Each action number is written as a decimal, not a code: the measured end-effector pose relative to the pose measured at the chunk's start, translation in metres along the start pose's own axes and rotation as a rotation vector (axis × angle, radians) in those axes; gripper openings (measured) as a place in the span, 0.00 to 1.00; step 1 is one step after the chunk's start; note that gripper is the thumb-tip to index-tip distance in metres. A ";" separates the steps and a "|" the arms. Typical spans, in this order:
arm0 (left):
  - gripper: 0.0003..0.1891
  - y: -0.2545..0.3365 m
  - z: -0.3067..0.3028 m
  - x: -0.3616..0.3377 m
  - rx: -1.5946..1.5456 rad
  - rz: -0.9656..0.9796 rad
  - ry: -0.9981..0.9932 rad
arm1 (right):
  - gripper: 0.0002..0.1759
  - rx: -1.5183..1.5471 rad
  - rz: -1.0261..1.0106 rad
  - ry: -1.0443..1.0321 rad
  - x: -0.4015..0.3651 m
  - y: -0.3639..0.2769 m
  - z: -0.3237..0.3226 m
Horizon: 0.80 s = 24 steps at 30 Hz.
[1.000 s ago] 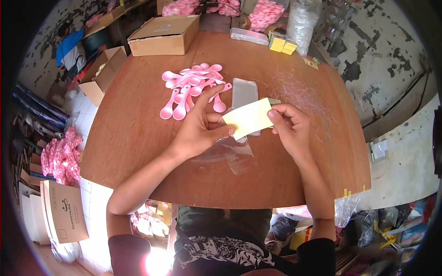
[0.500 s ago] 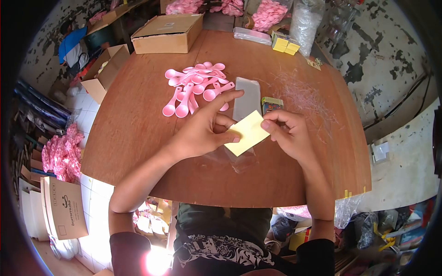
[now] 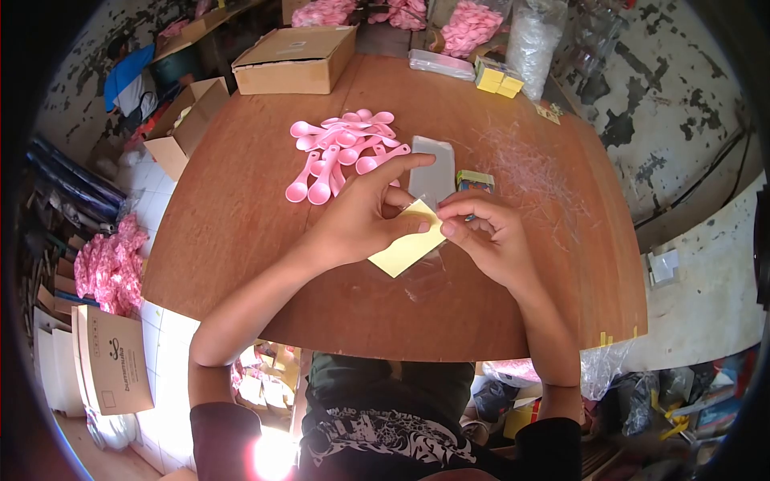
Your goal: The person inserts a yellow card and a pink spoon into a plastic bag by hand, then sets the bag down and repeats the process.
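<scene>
My left hand point(image 3: 365, 212) pinches a small yellow paper card point(image 3: 401, 247) between thumb and fingers, with the index finger stretched out above it. At the card's right corner, my right hand point(image 3: 485, 236) is closed in a pinch; what its fingertips grip is too small to make out. A stack of clear plastic bags point(image 3: 433, 164) lies just beyond the hands. Close to my right fingers sits a small pack of printed cards point(image 3: 475, 181). Pink plastic spoons point(image 3: 345, 138) are heaped beyond my left hand, partly hidden by it.
On the wooden table point(image 3: 241, 208) stand a cardboard box point(image 3: 295, 62) at the back left and yellow card stacks point(image 3: 499, 78) at the back right. Thin plastic strands point(image 3: 533, 172) are scattered to the right. A person point(image 3: 130, 80) is at the far left.
The yellow card has shifted left and slightly toward me in my left hand. My right hand has moved left, its pinch now at the card's right corner.
</scene>
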<state>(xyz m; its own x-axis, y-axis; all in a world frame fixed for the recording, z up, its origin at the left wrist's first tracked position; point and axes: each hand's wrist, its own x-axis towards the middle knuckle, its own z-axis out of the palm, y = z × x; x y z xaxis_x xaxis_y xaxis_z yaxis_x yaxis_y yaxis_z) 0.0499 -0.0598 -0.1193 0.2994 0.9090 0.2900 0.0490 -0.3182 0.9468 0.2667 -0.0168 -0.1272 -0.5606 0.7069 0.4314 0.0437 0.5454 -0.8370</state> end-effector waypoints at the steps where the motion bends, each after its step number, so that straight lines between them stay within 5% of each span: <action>1: 0.36 0.001 0.001 0.002 0.000 -0.002 0.003 | 0.09 0.054 0.015 -0.007 0.000 -0.001 0.001; 6: 0.15 0.002 0.005 0.006 0.154 0.021 -0.021 | 0.12 0.266 0.169 -0.115 -0.002 -0.009 -0.005; 9: 0.13 0.008 0.008 0.002 0.256 0.011 -0.021 | 0.14 0.266 0.329 -0.233 -0.001 -0.011 -0.010; 12: 0.13 0.003 0.011 -0.006 0.251 0.007 0.012 | 0.15 0.245 0.460 -0.292 -0.002 -0.013 -0.006; 14: 0.15 0.000 0.009 -0.012 0.227 -0.036 0.002 | 0.15 0.125 0.407 -0.467 -0.003 -0.004 -0.001; 18: 0.28 -0.002 0.002 -0.027 0.300 0.143 0.035 | 0.13 0.074 0.154 -0.476 0.010 0.006 0.011; 20: 0.31 0.003 -0.011 -0.036 0.400 -0.014 -0.039 | 0.12 0.307 0.363 -0.552 0.031 -0.003 0.003; 22: 0.30 -0.003 -0.019 -0.040 0.409 0.056 -0.004 | 0.13 0.289 0.373 -0.505 0.060 0.005 -0.007; 24: 0.29 0.008 -0.027 -0.040 0.189 -0.179 -0.040 | 0.13 -0.013 0.296 -0.248 0.091 0.033 0.001</action>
<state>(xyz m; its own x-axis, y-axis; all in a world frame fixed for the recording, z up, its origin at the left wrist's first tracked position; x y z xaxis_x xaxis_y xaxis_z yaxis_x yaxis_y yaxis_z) 0.0122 -0.0910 -0.1198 0.3071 0.9452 0.1108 0.2805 -0.2011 0.9385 0.2163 0.0648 -0.1158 -0.7050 0.7051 0.0760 0.2434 0.3412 -0.9079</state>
